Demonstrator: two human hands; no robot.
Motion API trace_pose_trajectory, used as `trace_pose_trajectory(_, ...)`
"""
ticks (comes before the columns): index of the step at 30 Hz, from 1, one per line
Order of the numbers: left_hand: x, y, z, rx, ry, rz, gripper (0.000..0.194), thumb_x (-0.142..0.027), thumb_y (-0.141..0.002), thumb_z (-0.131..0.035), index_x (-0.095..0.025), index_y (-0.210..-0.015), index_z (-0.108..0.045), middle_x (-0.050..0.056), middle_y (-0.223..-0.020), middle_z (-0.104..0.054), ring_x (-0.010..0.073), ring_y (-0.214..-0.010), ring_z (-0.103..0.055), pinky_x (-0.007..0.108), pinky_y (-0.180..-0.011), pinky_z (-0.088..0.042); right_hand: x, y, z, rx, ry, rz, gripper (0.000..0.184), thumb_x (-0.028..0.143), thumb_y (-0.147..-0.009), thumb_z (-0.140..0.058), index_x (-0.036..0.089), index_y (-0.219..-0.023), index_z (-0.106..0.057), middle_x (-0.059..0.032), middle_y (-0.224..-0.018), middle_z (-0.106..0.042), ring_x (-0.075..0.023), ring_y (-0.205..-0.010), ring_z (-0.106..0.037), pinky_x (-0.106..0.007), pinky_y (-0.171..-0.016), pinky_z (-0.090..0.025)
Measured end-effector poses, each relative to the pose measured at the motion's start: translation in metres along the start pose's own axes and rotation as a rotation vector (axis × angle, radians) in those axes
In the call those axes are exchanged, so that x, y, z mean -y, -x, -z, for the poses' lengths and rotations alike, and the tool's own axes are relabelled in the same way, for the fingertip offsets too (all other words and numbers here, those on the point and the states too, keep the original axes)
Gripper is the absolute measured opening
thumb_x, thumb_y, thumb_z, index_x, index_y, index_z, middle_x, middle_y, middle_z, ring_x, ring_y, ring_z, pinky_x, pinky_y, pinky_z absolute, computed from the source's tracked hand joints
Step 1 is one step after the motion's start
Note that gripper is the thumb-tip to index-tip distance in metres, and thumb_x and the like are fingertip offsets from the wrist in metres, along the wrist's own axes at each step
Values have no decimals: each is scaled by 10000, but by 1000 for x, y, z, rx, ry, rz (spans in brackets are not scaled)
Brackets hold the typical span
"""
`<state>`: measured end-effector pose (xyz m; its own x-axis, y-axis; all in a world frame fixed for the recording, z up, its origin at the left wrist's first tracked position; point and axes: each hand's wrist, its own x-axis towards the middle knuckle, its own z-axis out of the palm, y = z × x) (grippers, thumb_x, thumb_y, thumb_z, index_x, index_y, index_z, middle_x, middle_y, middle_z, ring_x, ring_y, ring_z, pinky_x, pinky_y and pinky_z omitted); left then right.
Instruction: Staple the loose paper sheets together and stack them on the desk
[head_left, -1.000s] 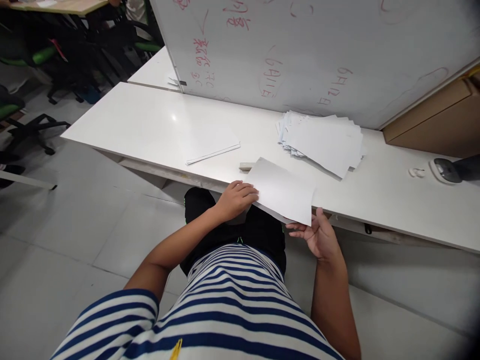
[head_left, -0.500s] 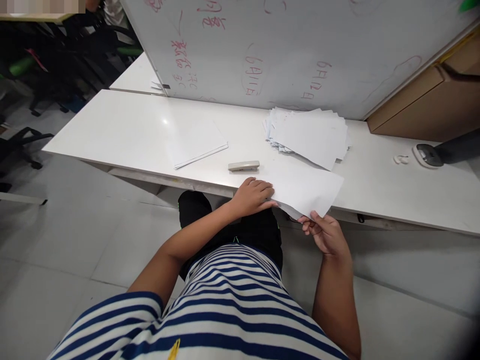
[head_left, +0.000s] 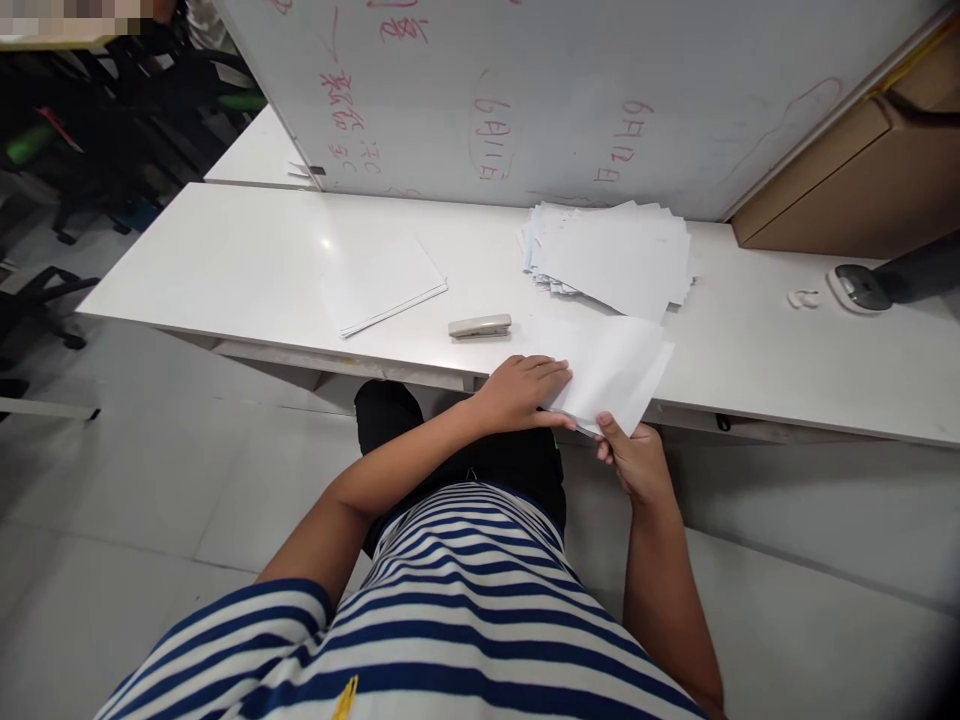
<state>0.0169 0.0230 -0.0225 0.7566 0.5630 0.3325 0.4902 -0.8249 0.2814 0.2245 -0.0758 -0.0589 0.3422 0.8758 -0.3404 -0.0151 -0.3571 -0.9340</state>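
Since the bent paper (head_left: pixel 611 365) at the front of the bench (head_left: pixel 757 360) no longer overlaps the stapler (head_left: pixel 480 326), which now seems easy to reach, my right hand (head_left: pixel 634 460) clamps it while my left hand (head_left: pixel 525 393) lies upon it, grip unclear.

From my remote feed, an office, by the look: whiteboard (head_left: pixel 562 60) with red handwriting along the far side, stapler (head_left: pixel 478 327) and paper pile (head_left: pixel 619 255) on the white bench (head_left: pixel 225 250), wheeled chairs (head_left: pixel 157 120) far left.
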Motion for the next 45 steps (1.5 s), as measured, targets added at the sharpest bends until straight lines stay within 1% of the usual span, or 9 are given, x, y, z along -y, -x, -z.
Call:
trace_pose_trajectory(5,-2,-1,-1,-84,-7,200,262,-216,-953,-505,-185,-1156,-667,77,-1140,-744,221,-1025,-700,322,-769,-511,1,0,-2,-26,-24,-15,568,687,-650,-754,161,-501,-600,-7,-376,-515,-82,-354,-438,-205,-347,-333)
trace_pose_trajectory(10,20,0,19,-395,58,525,329,-355,-996,-467,-187,-788,-658,41,-719,-707,170,-683,-673,273,-589,-439,4,5,7,-11,-208,3,504,641,-693,-756,159,-617,-628,2,-464,-556,-77,-404,-450,-195,-372,-326)
trace_pose_trajectory(15,43,5,45,-628,184,532,429,-494,-989,-455,-194,-714,-590,-18,-583,-580,111,-519,-571,246,-540,-397,-5,7,14,-22,-400,75,353,427,-601,-886,184,-700,-650,47,-524,-538,-69,-489,-480,-175,-441,-364)
trace_pose_trajectory(20,44,11,48,-682,172,542,443,-504,-985,-460,-190,-692,-564,-29,-568,-533,99,-493,-547,240,-521,-379,-16,7,10,-117,-358,31,407,482,-549,-891,165,-629,-648,15,-542,-594,-66,-453,-478,-183,-413,-350)
trace_pose_trajectory(24,26,13,37,-579,67,361,410,-480,-998,-440,-175,-784,-610,13,-650,-617,121,-571,-589,243,-551,-406,-15,8,5,-122,-267,66,398,485,-642,-843,166,-596,-610,28,-501,-564,-54,-412,-446,-175,-387,-295)
trace_pose_trajectory(27,6,11,24,-310,26,97,432,-538,-969,-467,-162,-1092,-640,139,-1093,-708,215,-987,-674,306,-783,-505,-14,9,2,-127,-228,97,407,470,-688,-819,168,-569,-573,38,-481,-541,-48,-410,-440,-170,-396,-297)
trace_pose_trajectory(32,-16,6,-3,99,-121,-86,663,-517,-889,-614,-176,-1435,-452,169,-1557,-388,329,-1434,-359,479,-1097,-363,-16,7,0,-117,-246,125,416,472,-656,-831,170,-570,-559,47,-460,-527,-45,-406,-429,-170,-417,-316)
trace_pose_trajectory(40,-9,6,-17,147,-233,-72,386,-270,-970,-498,-192,-1344,-553,95,-1480,-516,278,-1342,-480,463,-1053,-399,-19,-5,3,-339,-375,96,515,646,-621,-787,184,-769,-615,32,-650,-628,-79,-541,-557,-171,-447,-400)
trace_pose_trajectory(45,-19,13,-17,180,-168,-166,394,-296,-999,-433,-174,-1355,-552,117,-1492,-498,298,-1341,-476,464,-1040,-399,-11,-7,-1,-74,-383,-147,520,527,-615,-848,192,-978,-684,-63,-890,-751,-210,-755,-707,-316,-638,-591)
